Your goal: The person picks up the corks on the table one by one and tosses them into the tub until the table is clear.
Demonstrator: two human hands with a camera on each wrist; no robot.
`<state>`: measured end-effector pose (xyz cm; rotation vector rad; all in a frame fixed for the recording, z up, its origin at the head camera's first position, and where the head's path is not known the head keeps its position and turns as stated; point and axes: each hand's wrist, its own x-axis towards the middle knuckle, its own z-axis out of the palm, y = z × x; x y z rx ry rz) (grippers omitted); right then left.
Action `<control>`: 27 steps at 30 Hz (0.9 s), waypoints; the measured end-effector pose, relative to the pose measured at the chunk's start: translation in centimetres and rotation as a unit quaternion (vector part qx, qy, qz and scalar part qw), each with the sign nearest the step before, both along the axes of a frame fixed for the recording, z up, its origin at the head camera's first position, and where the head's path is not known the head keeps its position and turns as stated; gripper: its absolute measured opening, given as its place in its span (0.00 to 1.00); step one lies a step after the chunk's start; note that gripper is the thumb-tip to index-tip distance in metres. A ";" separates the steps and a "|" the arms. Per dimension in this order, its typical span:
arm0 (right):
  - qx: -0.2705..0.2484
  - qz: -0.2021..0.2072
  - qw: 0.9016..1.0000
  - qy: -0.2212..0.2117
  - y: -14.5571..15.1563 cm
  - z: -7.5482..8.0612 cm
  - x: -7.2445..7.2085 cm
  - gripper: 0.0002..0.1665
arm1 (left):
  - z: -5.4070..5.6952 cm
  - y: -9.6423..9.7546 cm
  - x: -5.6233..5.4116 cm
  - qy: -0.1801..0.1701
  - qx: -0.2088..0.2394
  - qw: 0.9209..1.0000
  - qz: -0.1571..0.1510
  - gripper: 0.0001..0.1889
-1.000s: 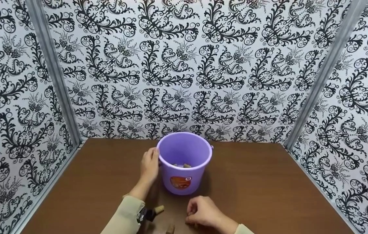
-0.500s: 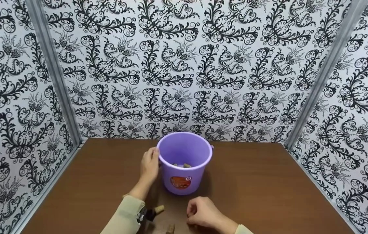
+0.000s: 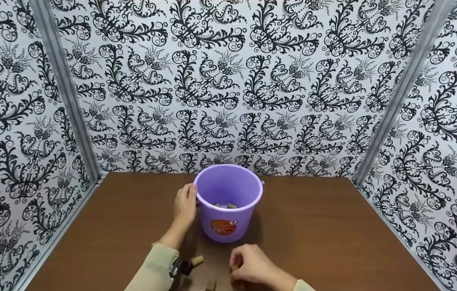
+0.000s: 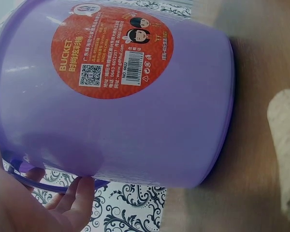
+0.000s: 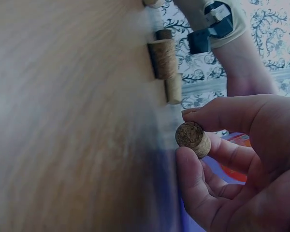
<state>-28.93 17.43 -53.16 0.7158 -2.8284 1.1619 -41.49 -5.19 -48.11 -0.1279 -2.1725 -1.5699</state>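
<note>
A purple bucket with a red-orange label stands upright on the table. My left hand grips its left side at the rim. In the left wrist view, the curled fingers lie by the bucket's handle. Low over the tabletop in front of the bucket is my right hand. Its thumb and fingers pinch a cork, plain in the right wrist view but mostly hidden from the head view. Corks show inside the bucket, partly covered by its front rim.
Two loose corks lie on the brown table: one cork beside the left wrist's camera, another cork at the near edge of view. Several corks show in the right wrist view. Patterned walls enclose the back and sides.
Very little differs. The right hand's fingertips have shifted slightly, low over the table. The left hand and the bucket have stayed in place.
</note>
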 end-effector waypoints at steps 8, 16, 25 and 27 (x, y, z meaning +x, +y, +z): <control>-0.004 0.011 1.000 0.012 0.1 1.0 0.0 0.10 | -0.1 0.0 -0.2 0.025 0.005 1.000 -0.003 0.17; -0.022 0.016 0.999 0.029 0.6 2.6 0.7 0.10 | 0.0 0.6 -0.4 0.017 0.010 1.000 -0.009 0.18; -0.033 0.043 0.998 0.011 1.0 3.6 0.8 0.10 | -0.3 0.2 -0.4 0.004 0.013 1.000 -0.003 0.18; -0.033 0.050 0.998 0.009 1.2 3.8 0.7 0.09 | -0.2 0.1 -0.3 0.001 0.013 1.000 -0.001 0.18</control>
